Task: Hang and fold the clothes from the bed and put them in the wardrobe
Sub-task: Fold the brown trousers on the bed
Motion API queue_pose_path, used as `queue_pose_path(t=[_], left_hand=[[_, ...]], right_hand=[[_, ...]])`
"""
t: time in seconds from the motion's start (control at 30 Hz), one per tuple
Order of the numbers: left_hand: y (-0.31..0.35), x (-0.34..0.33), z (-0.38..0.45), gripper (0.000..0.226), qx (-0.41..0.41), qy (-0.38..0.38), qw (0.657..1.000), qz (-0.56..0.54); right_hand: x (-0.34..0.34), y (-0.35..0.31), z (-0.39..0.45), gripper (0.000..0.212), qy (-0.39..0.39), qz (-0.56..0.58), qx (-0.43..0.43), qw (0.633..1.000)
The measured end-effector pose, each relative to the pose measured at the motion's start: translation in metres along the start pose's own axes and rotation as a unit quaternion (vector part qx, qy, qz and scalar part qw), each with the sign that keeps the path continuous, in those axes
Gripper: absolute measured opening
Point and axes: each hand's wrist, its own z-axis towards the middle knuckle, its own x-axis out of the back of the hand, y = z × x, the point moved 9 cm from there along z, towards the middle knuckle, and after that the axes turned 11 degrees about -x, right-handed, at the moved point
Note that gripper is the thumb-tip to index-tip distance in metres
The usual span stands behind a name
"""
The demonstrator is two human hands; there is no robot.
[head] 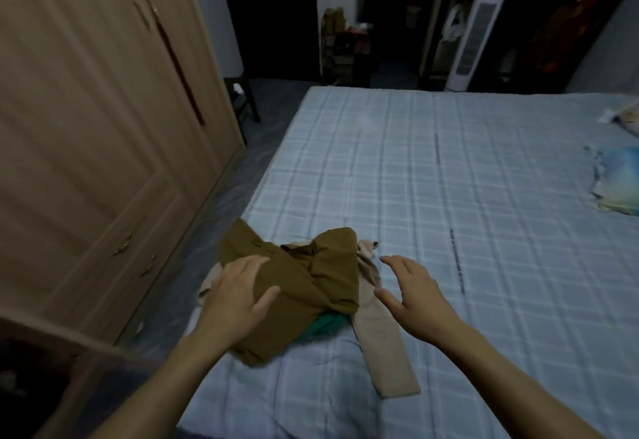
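Flat left hand (pixel 238 291) on brown garment (pixel 304 286), green cloth (pixel 323 326) mostly hidden beneath.

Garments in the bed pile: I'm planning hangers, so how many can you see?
3, maybe more hidden beneath: a brown garment on top under the left hand, a beige garment sticking out right, and a green garment peeking from underneath.

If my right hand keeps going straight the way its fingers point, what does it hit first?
Probably the beige garment bunched beside the brown garment. The right hand points up and left toward it, hovering open; its height above the bed is unclear.
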Motion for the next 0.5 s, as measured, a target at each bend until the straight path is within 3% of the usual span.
queue_pose_path(t=[0.5], left_hand=[[-0.188,-0.051,0.035,0.044,0.070,-0.032,0.994,-0.078]], right_hand=[[-0.134,-0.083,0.100,0.056,-0.100,-0.064,-0.002,0.993]])
